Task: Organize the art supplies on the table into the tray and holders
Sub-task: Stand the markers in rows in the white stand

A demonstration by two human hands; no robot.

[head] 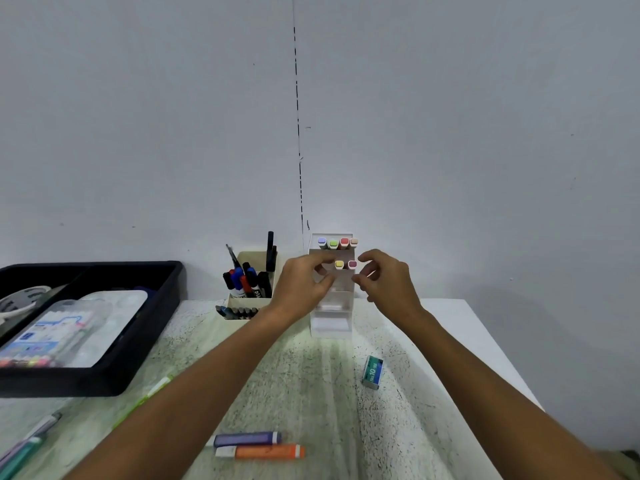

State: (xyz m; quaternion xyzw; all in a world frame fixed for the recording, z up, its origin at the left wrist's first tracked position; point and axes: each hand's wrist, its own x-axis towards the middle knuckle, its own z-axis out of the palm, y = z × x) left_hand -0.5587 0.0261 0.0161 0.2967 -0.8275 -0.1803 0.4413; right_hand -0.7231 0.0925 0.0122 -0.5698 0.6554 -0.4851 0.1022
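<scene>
Both hands, left [304,282] and right [388,278], hover with loosely curled, empty grips flanking the clear tiered marker holder [331,306] at the worktop's far edge, while 2 highlighters [258,445] lie crosswise nearest.

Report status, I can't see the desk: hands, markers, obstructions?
Both hands at clear marker holder, gripping nothing. Purple and orange markers loose on table. Nothing blocking.

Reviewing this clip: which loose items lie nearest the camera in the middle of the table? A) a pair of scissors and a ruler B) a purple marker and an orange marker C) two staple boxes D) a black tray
B: the purple marker and the orange marker lie side by side on the table, between the forearms.
</scene>
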